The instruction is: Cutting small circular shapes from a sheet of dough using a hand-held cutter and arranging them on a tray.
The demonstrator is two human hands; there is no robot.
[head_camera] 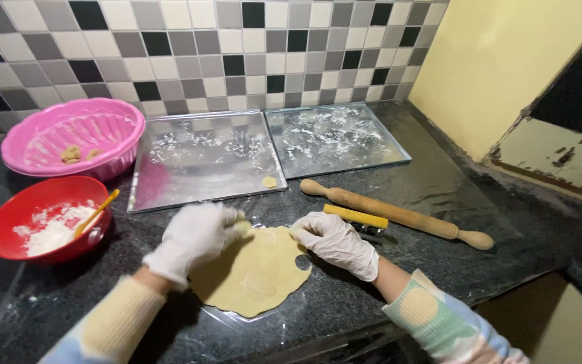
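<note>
I judge the cutting barely begun: my rolled dough sheet [254, 269] lies on the tabletop [439, 195] with one round hole, one disc [269, 181] sits on the nearer of two floured trays [203, 162], and my left hand [193, 237] pinches a second piece. My right hand [337, 241] presses the sheet's edge, its grip grasping nothing; beside it I count one rolling pin [399, 214], one yellow-handled cutter [356, 216], one red flour bowl [45, 219], one pink bowl [72, 135]

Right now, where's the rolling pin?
In the head view, the wooden rolling pin lies diagonally on the dark counter, right of centre, just beyond the right hand and the yellow-handled tool, in front of the right-hand metal tray.
</note>
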